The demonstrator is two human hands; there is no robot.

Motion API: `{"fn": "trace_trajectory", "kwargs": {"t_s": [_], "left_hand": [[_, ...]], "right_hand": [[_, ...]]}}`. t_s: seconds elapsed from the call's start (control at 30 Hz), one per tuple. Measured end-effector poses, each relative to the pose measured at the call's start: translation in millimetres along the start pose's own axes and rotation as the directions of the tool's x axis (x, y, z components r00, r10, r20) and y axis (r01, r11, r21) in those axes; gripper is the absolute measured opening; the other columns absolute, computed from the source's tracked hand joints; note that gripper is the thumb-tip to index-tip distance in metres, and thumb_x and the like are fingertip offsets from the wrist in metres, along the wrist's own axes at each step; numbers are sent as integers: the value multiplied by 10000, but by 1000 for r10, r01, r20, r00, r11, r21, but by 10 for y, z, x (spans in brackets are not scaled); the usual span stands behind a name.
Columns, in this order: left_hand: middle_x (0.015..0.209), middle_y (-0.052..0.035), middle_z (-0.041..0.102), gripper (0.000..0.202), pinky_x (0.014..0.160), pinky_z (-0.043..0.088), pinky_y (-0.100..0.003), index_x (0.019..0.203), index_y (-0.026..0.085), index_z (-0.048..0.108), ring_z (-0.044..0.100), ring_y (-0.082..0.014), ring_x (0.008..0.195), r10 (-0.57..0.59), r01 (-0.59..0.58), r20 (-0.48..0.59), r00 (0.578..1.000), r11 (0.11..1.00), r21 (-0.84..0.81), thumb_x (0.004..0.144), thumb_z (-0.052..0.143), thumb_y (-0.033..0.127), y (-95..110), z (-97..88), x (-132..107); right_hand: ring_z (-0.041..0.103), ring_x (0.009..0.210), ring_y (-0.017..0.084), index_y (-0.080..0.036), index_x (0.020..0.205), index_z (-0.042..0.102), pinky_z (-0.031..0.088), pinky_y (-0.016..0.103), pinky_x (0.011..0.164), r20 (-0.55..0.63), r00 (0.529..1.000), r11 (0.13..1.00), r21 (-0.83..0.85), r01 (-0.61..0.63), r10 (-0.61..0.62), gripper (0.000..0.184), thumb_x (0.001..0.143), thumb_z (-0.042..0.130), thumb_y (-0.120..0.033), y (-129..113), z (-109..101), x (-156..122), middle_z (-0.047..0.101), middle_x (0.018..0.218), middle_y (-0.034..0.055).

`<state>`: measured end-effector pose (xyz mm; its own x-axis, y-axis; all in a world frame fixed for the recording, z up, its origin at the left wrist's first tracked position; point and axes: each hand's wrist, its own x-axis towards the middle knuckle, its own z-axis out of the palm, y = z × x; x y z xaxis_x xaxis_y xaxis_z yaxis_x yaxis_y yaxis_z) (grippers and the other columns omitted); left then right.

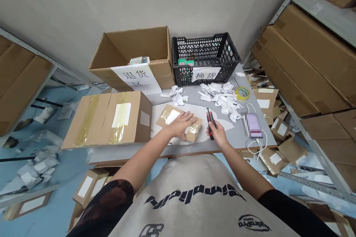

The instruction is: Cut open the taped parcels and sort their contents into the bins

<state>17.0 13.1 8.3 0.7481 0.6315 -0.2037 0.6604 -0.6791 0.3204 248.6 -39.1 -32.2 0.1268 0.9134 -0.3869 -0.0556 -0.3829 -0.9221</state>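
My left hand (182,124) lies with its fingers spread on top of a small taped cardboard box (166,113), which has a white label partly covered by the hand. The box rests on a white sheet (204,114) near the table's front edge. To its right, my right hand (217,133) is wrapped round a red and black utility knife (211,124), its tip end pointing away from me. The knife is apart from the box. Several crumpled paper scraps (219,94) lie beyond my right hand.
On the grey table (111,155) stand a large closed carton (94,118) at left, an open carton (133,44) and a black crate (205,52) behind. A tape roll (243,93) and a phone (252,124) with a white cable are at right. Shelves of boxes flank both sides.
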Motion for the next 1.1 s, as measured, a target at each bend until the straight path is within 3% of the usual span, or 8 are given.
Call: {"fn": "trace_trajectory", "kwargs": {"t_s": [0.13,0.23,0.33,0.37,0.47,0.63,0.9,1.1], "left_hand": [[1600,3,283,850,1188,197,-520,1366,389,517,163,-335,1493,47,-48,99,994,999,10,586,773,168,98,-220,-141],[1603,2,272,650,1177,254,-513,1342,377,549,224,-312,1480,-198,197,-220,955,980,-25,737,670,171,119,-114,-519],[1519,-129,408,659,1091,400,-480,1517,241,304,417,-295,1384,-691,608,-400,602,721,-333,904,528,331,116,220,-798],[1474,-148,465,694,1031,459,-447,1551,207,186,502,-276,1317,-761,618,-330,559,647,-446,941,470,378,110,328,-815],[1469,-141,480,785,969,496,-357,1559,169,-22,583,-219,1231,-768,538,-160,621,566,-625,973,382,501,38,456,-642],[1511,-130,426,817,1110,351,-392,1513,197,275,417,-286,1379,-556,432,-137,820,758,-489,857,519,618,-272,39,-166],[1531,-242,293,1233,1124,208,-582,1517,190,229,279,-465,1398,-547,535,-151,823,837,-115,534,728,744,73,-12,130],[1524,-217,306,1281,1177,173,-468,1517,179,223,256,-405,1434,-283,283,-7,959,959,8,437,858,445,-37,-163,124]], "right_hand": [[536,591,119,-211,934,521,425,227,547,-56,996,997,-45,63,-65,467,697,684,-580,-176,108,350,533,671,-54],[551,639,137,-208,921,529,443,249,598,23,999,995,-95,43,-41,442,680,698,-538,-227,213,425,567,707,-38],[580,733,166,-203,945,552,474,289,693,142,989,985,-161,55,-33,400,719,679,-508,-203,279,355,619,798,-5],[586,779,178,-205,957,556,480,302,727,171,985,979,-190,67,-34,385,737,667,-501,-185,295,310,630,834,4],[596,876,213,-207,985,567,498,333,786,146,989,973,-226,48,-15,358,767,658,-477,-101,366,116,645,886,26],[657,784,232,-208,1119,555,546,349,671,145,988,993,-108,-42,57,494,726,717,-461,75,515,-284,670,816,25],[518,475,105,-226,901,472,434,219,452,-172,984,998,17,57,-54,355,719,699,-430,-178,-20,272,570,610,-71],[460,443,87,-225,867,468,380,201,415,39,998,999,7,48,-48,399,684,728,-466,-219,-7,489,503,577,-99]]}}
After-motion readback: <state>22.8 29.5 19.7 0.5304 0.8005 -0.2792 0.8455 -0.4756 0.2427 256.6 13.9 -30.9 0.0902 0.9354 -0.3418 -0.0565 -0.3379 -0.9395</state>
